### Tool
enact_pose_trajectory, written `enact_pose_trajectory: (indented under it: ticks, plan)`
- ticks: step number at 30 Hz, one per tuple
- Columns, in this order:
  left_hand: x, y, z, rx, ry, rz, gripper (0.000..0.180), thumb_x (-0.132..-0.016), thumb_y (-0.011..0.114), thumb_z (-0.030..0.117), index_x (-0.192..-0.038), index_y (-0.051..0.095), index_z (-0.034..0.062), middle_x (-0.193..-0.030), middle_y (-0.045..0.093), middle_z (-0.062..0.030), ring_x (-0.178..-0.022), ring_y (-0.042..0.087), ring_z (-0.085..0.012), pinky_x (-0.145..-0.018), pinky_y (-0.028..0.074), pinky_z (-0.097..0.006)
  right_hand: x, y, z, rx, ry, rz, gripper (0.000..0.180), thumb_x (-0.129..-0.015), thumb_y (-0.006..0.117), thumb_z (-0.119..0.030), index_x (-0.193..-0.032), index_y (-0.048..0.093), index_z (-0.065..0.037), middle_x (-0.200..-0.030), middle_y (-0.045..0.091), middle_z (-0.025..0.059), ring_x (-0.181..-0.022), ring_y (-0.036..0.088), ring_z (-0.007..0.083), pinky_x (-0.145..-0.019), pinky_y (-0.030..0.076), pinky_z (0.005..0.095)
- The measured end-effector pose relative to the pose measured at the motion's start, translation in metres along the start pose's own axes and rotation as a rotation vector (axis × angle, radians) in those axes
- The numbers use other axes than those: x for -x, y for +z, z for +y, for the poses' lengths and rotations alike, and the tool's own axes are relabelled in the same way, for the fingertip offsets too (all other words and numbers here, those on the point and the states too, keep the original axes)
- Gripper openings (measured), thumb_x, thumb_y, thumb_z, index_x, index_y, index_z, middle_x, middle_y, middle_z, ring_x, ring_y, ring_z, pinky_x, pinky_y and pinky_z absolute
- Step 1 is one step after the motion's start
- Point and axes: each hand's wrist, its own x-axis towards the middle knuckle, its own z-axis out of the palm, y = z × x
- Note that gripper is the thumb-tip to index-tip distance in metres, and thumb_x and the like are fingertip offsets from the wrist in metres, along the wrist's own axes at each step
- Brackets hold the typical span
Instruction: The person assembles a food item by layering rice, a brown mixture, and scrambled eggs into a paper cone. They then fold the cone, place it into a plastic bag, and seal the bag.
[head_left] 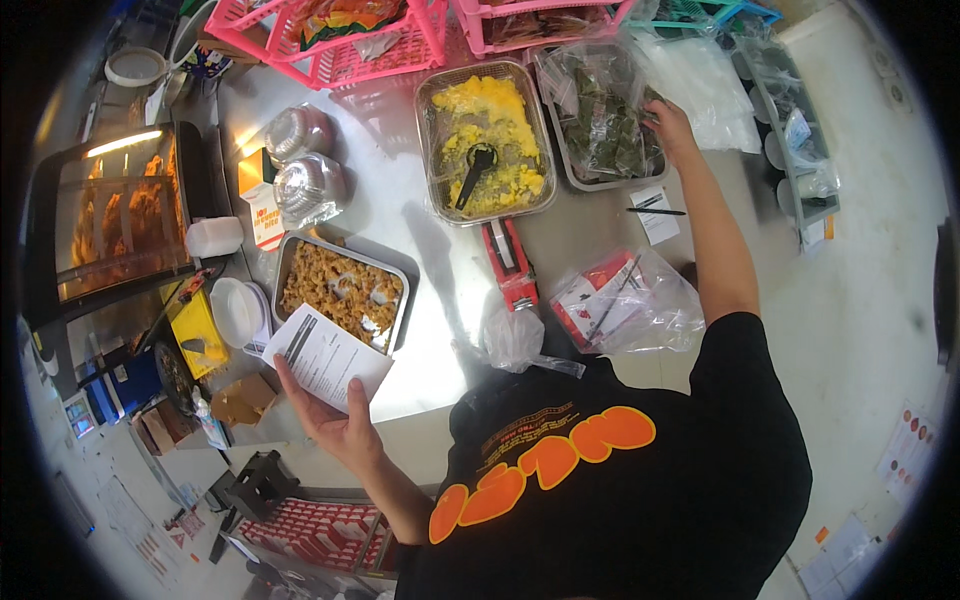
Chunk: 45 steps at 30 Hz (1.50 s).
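Observation:
My left hand [340, 425] holds a white printed sheet of paper [325, 350] between thumb and fingers, above the near edge of a metal tray [403, 300] of brown crumbly food. At the back right, my right hand [670, 130] reaches over a metal tray [610, 184] of clear plastic packets with dark green leaves [600, 125]. Its bent fingers close on the packets' right side; the fingertips are partly hidden. Left of that tray, another metal tray [437, 205] holds yellow, egg-like crumbles [490, 105], with a black scoop [475, 175] resting in them.
Nearby lie a red-and-black tape dispenser [510, 265], a clear bag with red contents [625, 300] and a pen [655, 211] on a slip. Clear domed containers [310, 190] stand left. Pink baskets [345, 60] line the back; a lit display warmer [120, 215] stands far left.

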Motion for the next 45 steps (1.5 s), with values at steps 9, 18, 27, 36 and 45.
enact_pose_trajectory:
  ticks: [9, 18, 27, 36, 45]
  plan:
    - [0.013, -0.012, 0.003, 0.070, 0.005, 0.031, 0.082, -0.072, 0.057, -0.013, -0.147, 0.028, 0.0028, -0.144, 0.038, -0.0172, -0.128, 0.043, -0.0254, -0.107, 0.032, -0.037, -0.021, 0.024, 0.044, 0.878, -0.230, 0.094, 0.037, -0.079, 0.064, -0.024, -0.108, 0.063, -0.001, -0.115, 0.061, 0.0238, -0.108, 0.060, 0.0320, -0.092, 0.047, 0.0404]
    - [0.029, -0.037, 0.001, 0.098, -0.013, 0.076, 0.082, -0.071, 0.055, -0.015, -0.147, 0.028, 0.0012, -0.144, 0.037, -0.0176, -0.129, 0.042, -0.0251, -0.108, 0.032, -0.036, -0.012, 0.028, 0.004, 1.283, -0.143, 0.033, 0.044, -0.081, 0.065, -0.031, -0.116, 0.063, -0.006, -0.111, 0.064, 0.0200, -0.107, 0.059, 0.0341, -0.090, 0.048, 0.0433]
    - [0.029, -0.041, -0.006, 0.112, 0.019, 0.019, 0.081, -0.072, 0.054, -0.015, -0.146, 0.028, 0.0004, -0.145, 0.036, -0.0180, -0.129, 0.041, -0.0250, -0.108, 0.032, -0.036, 0.007, 0.001, -0.033, 0.843, -0.269, 0.001, 0.044, -0.086, 0.063, -0.042, -0.106, 0.067, -0.002, -0.099, 0.068, 0.0169, -0.087, 0.066, 0.0279, -0.078, 0.049, 0.0368]
    - [0.037, -0.038, -0.016, 0.093, -0.040, 0.065, 0.079, -0.073, 0.054, -0.014, -0.146, 0.029, 0.0013, -0.144, 0.036, -0.0175, -0.128, 0.043, -0.0250, -0.106, 0.034, -0.035, 0.030, 0.008, 0.029, 0.825, -0.128, 0.542, 0.053, -0.093, 0.047, -0.036, -0.117, 0.056, 0.010, -0.119, 0.055, 0.0311, -0.110, 0.057, 0.0392, -0.095, 0.045, 0.0450]
    - [0.039, -0.022, -0.007, 0.130, -0.075, 0.040, 0.080, -0.077, 0.061, -0.008, -0.148, 0.024, 0.0016, -0.142, 0.038, -0.0183, -0.122, 0.048, -0.0242, -0.101, 0.040, -0.036, -0.015, 0.034, 0.044, 1.112, -0.072, 0.052, 0.049, -0.083, 0.065, -0.041, -0.115, 0.064, -0.005, -0.123, 0.059, 0.0192, -0.112, 0.056, 0.0373, -0.095, 0.045, 0.0430]
